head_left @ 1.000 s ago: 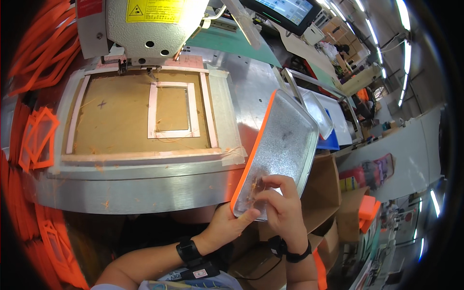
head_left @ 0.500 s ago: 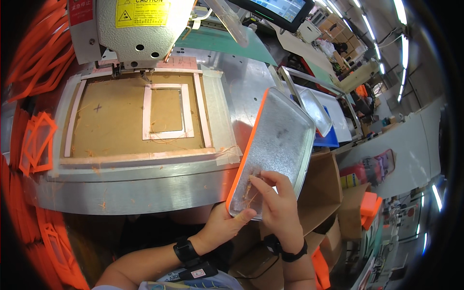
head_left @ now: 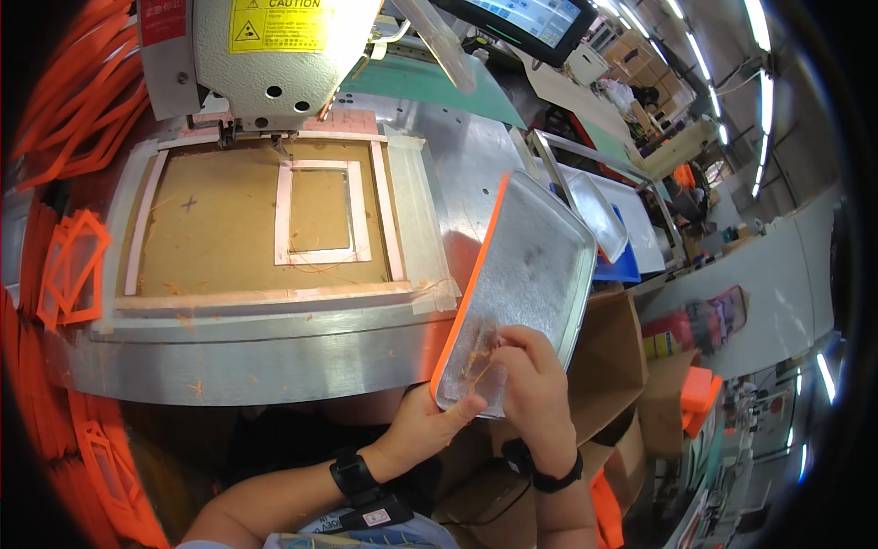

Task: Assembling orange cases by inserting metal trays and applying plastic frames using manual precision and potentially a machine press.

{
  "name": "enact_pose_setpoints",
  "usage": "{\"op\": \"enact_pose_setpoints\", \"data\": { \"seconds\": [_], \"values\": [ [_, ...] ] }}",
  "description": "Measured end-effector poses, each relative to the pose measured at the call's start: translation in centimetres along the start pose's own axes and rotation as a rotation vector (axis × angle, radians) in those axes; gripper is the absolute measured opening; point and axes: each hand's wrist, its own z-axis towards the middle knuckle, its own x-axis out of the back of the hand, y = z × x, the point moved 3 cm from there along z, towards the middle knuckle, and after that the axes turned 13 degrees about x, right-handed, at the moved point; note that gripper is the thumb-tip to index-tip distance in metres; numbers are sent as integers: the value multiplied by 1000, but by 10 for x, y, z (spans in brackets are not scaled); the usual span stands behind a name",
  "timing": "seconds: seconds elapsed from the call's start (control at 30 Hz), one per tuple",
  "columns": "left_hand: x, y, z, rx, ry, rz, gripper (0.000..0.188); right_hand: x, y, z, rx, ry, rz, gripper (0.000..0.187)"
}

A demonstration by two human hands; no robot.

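A shallow silver metal tray [head_left: 535,265] with an orange left edge is tilted in front of me, beside the sewing machine's work table. My left hand [head_left: 430,425] grips its near lower corner, thumb over the rim. Above the tray's near end, my right hand [head_left: 533,375] has its fingers pinched together. Fine orange thread scraps [head_left: 476,364] lie there, and some strands run up to the right fingertips.
To the left stands a sewing machine [head_left: 274,87] over a brown template board [head_left: 219,220] with pale strips. Orange frames [head_left: 73,270] hang at the far left. On the right are a cardboard box [head_left: 608,366], a blue tray [head_left: 625,265] and a metal frame [head_left: 585,151].
My right fingers have moved slightly right and curled closer together, drawing strands of thread along. The tray and my left hand are almost unmoved.
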Motion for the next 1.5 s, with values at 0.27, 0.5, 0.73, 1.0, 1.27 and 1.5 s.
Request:
{"op": "enact_pose_setpoints", "data": {
  "seconds": [0.27,0.5,0.73,1.0,1.27,1.5],
  "values": [
    [-6,5,2,-157,53,-81,38,-1,0,-2,-20,-12,29,30],
    [-7,8,2,-205,63,-87,40,0,-2,2,-3,-41,43,28],
    [-4,3,1,-159,49,-62,39,1,-7,13,-128,89,142,19],
    [5,1,0,20,13,60,45,1,9,35,-84,-83,133,13],
    [5,3,0,-14,18,58,45,0,19,43,-54,-250,224,10],
    [-2,2,2,-133,18,-55,36,17,1,19,-161,-101,246,23]
  ]
}}
